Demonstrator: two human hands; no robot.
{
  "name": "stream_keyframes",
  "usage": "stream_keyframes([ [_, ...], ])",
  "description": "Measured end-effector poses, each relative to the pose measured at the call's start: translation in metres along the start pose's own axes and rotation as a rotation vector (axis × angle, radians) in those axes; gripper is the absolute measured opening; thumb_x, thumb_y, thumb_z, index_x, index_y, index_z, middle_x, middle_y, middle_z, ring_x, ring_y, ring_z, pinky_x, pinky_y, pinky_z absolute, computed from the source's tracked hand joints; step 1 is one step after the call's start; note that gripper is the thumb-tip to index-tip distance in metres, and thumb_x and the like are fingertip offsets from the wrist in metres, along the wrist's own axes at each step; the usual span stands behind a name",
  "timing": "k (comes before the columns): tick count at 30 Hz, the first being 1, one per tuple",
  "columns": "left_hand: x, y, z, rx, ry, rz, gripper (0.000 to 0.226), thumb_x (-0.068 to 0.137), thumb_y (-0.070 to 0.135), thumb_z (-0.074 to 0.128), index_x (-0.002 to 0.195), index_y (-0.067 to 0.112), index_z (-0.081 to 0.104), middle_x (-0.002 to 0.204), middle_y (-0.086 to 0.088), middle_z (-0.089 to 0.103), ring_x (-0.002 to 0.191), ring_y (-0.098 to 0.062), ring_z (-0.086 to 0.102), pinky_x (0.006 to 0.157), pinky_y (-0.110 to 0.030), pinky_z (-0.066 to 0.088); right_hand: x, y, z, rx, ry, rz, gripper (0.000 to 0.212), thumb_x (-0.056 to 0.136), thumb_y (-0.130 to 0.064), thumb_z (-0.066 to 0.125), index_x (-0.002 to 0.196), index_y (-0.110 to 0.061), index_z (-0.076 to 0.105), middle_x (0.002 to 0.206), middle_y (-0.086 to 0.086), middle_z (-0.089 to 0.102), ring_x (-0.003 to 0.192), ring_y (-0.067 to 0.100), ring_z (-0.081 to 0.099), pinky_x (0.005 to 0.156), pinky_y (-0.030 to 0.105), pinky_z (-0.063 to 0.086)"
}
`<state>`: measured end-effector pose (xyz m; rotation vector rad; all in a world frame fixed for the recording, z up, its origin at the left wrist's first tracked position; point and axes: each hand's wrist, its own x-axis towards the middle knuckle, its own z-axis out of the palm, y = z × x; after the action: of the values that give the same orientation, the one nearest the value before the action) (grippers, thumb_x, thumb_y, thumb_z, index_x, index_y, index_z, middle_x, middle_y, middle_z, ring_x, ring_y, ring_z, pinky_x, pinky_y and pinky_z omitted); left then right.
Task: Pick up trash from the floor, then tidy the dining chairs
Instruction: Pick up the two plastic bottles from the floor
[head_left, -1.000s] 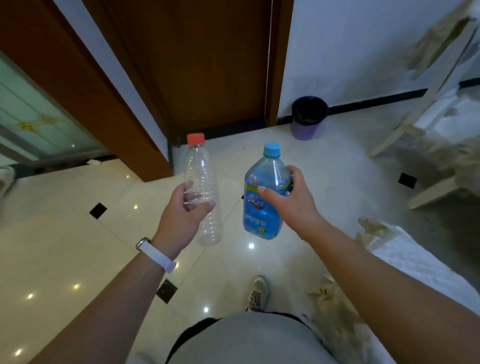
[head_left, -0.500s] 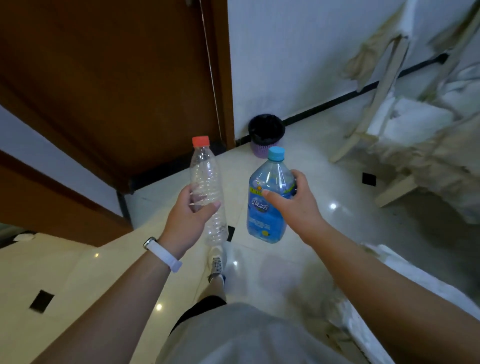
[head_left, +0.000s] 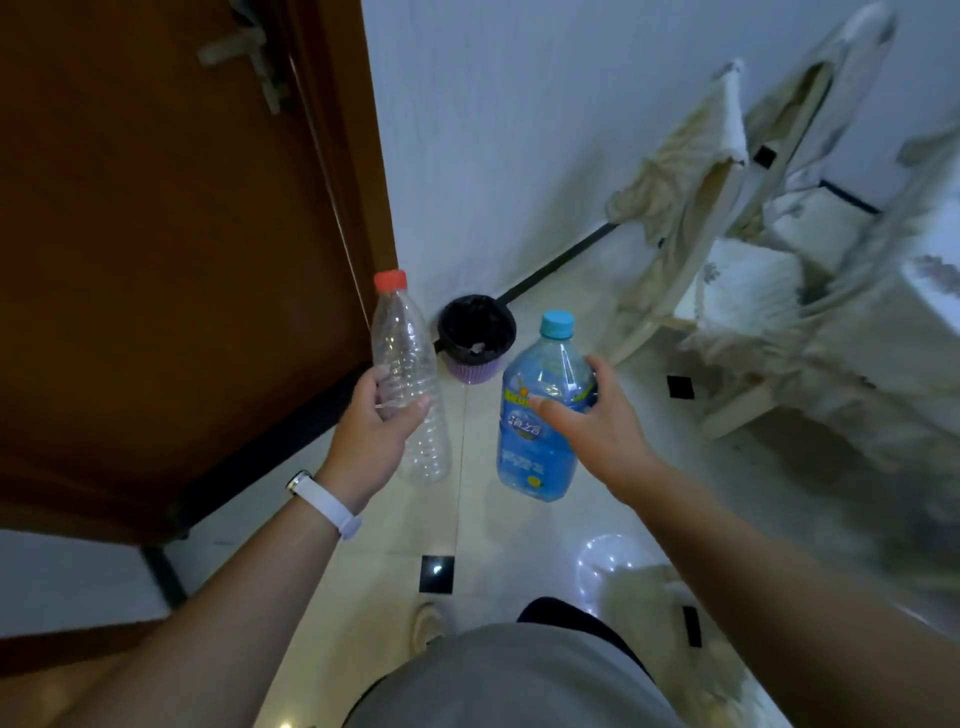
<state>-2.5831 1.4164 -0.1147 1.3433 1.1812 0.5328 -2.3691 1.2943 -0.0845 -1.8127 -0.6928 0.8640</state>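
My left hand (head_left: 370, 431) grips a clear empty plastic bottle (head_left: 410, 379) with a red cap, held upright. My right hand (head_left: 597, 426) grips a blue plastic bottle (head_left: 535, 415) with a light blue cap and a blue label, also upright. Between and beyond the two bottles stands a small purple bin (head_left: 475, 338) lined with a black bag, on the floor against the white wall. Dining chairs (head_left: 691, 218) draped in pale worn covers stand at the right.
A brown wooden door (head_left: 182, 234) fills the left side, next to the bin. The floor is glossy cream tile with small black squares (head_left: 436, 573). A white covered seat edge (head_left: 660, 597) lies close by my right leg. My foot (head_left: 428, 623) shows at the bottom.
I have walked closer to the bin, which now sits larger between the bottles. The door has swung further left in view. Both hands keep the same hold on the bottles.
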Motion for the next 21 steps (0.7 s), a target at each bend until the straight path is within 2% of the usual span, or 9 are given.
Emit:
stream_keyframes([
  [3, 0.039, 0.006, 0.005, 0.011, -0.055, -0.008, 0.077, 0.065, 0.056, 0.073, 0.134, 0.031, 0.048, 0.125, 0.006, 0.062, 0.108, -0.011, 0.062, 0.099, -0.044, 0.05, 0.035, -0.004, 0.0, 0.037, 0.039, 0.027, 0.043, 0.075, -0.027, 0.081, 0.099, -0.039, 0.048, 0.096, -0.01, 0.067, 0.085, 0.006, 0.068, 0.076, 0.029, 0.055],
  [8, 0.106, 0.023, 0.018, 0.044, -0.072, -0.026, 0.085, 0.057, 0.061, 0.074, 0.132, 0.029, 0.049, 0.122, 0.005, 0.064, 0.104, -0.011, 0.065, 0.096, -0.042, 0.051, 0.104, 0.002, -0.003, 0.04, 0.068, 0.055, 0.051, 0.073, -0.029, 0.083, 0.113, -0.028, 0.05, 0.098, -0.004, 0.068, 0.088, 0.013, 0.069, 0.081, 0.037, 0.058],
  [13, 0.183, 0.046, 0.038, 0.064, -0.077, -0.048, 0.081, 0.064, 0.049, 0.077, 0.136, 0.025, 0.048, 0.123, 0.001, 0.064, 0.108, -0.015, 0.064, 0.098, -0.047, 0.05, 0.196, 0.005, -0.002, 0.067, 0.039, 0.067, 0.045, 0.074, -0.028, 0.082, 0.103, -0.035, 0.048, 0.097, -0.008, 0.066, 0.085, 0.006, 0.067, 0.077, 0.03, 0.056],
  [16, 0.225, 0.067, 0.05, 0.091, -0.058, -0.098, 0.081, 0.062, 0.05, 0.078, 0.134, 0.027, 0.048, 0.126, -0.001, 0.062, 0.113, -0.019, 0.062, 0.099, -0.049, 0.05, 0.252, 0.002, -0.004, 0.064, -0.001, 0.094, 0.051, 0.075, -0.03, 0.082, 0.109, -0.035, 0.044, 0.099, -0.01, 0.064, 0.087, 0.005, 0.065, 0.076, 0.028, 0.054],
  [17, 0.239, 0.077, 0.057, 0.095, -0.057, -0.105, 0.075, 0.066, 0.045, 0.079, 0.133, 0.026, 0.05, 0.123, -0.001, 0.063, 0.111, -0.019, 0.062, 0.098, -0.048, 0.05, 0.27, 0.001, -0.007, 0.062, -0.006, 0.105, 0.053, 0.074, -0.031, 0.082, 0.11, -0.035, 0.044, 0.1, -0.01, 0.064, 0.089, 0.006, 0.065, 0.076, 0.028, 0.054],
  [19, 0.263, 0.088, 0.069, 0.104, -0.048, -0.109, 0.057, 0.078, 0.022, 0.078, 0.13, 0.022, 0.053, 0.118, 0.001, 0.066, 0.109, -0.018, 0.063, 0.098, -0.043, 0.051, 0.3, -0.001, -0.01, 0.054, -0.022, 0.116, 0.052, 0.073, -0.029, 0.083, 0.106, -0.036, 0.043, 0.099, -0.009, 0.064, 0.089, 0.008, 0.065, 0.074, 0.026, 0.052],
  [21, 0.297, 0.098, 0.083, 0.094, -0.007, -0.119, 0.051, 0.084, 0.009, 0.072, 0.129, 0.019, 0.053, 0.118, 0.002, 0.065, 0.11, -0.017, 0.062, 0.097, -0.038, 0.05, 0.336, -0.004, -0.016, 0.051, -0.05, 0.121, 0.051, 0.073, -0.027, 0.083, 0.104, -0.035, 0.043, 0.099, -0.008, 0.063, 0.087, 0.008, 0.064, 0.07, 0.022, 0.049],
])
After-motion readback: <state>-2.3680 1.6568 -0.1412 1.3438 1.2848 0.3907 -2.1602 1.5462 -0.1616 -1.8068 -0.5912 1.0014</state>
